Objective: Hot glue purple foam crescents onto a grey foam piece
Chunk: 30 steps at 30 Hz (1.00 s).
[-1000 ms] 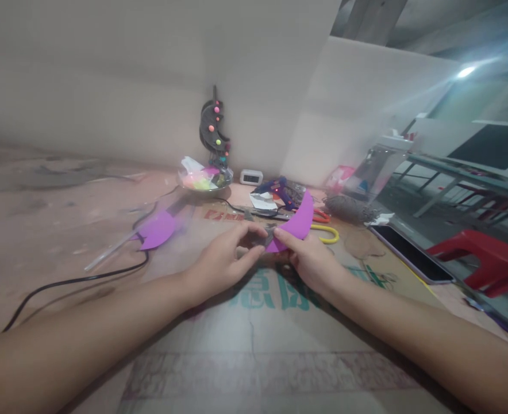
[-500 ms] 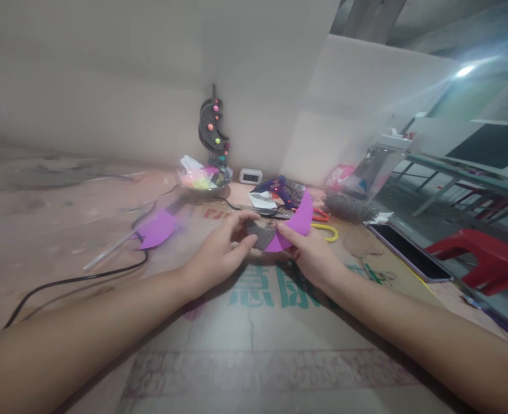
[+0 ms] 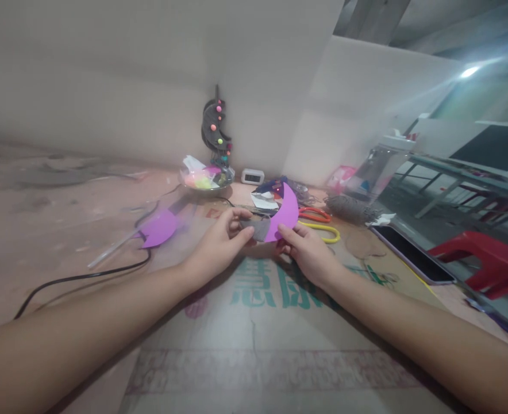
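My left hand [image 3: 219,244] pinches a small grey piece [image 3: 259,229] between thumb and fingers. My right hand [image 3: 308,253] pinches the lower end of a purple crescent-shaped cutout [image 3: 286,211], which stands tilted upward. The grey piece touches the crescent's lower end, between the two hands. Both hands hover just above a sheet of cardboard [image 3: 262,322] printed with green characters.
Another purple cutout [image 3: 159,227] lies left beside a black cable [image 3: 85,279]. Behind stand a bowl of coloured bits [image 3: 206,179], a dark crescent ornament with pompoms [image 3: 215,129], a small white clock [image 3: 253,176], a glue gun [image 3: 275,187], scissors [image 3: 316,214] and a phone [image 3: 409,253].
The purple crescent has swung from leaning right to standing more upright and moved slightly left. The grey piece now shows more clearly between my hands.
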Motion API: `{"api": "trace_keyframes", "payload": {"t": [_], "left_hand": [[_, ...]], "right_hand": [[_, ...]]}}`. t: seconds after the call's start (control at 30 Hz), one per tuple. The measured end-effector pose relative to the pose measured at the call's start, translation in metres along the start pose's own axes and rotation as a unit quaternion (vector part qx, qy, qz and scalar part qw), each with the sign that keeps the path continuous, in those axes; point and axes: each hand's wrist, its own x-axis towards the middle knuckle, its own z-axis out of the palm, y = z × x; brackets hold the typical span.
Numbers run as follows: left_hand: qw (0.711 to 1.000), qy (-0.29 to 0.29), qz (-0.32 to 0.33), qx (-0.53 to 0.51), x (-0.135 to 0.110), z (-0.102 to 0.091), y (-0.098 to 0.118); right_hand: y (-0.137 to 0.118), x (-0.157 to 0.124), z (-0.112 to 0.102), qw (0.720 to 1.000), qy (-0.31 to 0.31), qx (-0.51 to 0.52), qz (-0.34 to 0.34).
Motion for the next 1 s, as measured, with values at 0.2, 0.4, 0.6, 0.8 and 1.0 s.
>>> {"api": "trace_keyframes", "payload": {"t": [0.2, 0.4, 0.6, 0.8, 1.0], "left_hand": [[0.998, 0.009, -0.021, -0.059, 0.004, -0.002, -0.003], [0.996, -0.013, -0.063, -0.055, 0.008, -0.005, -0.003], [0.990, -0.013, -0.084, -0.109, 0.007, -0.006, -0.001], [0.987, -0.006, -0.093, -0.133, 0.010, -0.009, -0.005], [0.991, 0.041, -0.094, -0.085, 0.005, -0.006, 0.005]], "right_hand": [[-0.001, 0.000, 0.002, 0.999, 0.009, -0.038, -0.006], [-0.006, 0.000, -0.004, 0.939, 0.041, -0.288, -0.185], [-0.002, 0.001, -0.016, 0.834, -0.013, -0.446, -0.326], [0.000, -0.004, -0.012, 0.763, -0.070, -0.490, -0.416], [-0.004, -0.005, -0.008, 0.889, 0.013, -0.377, -0.260]]}}
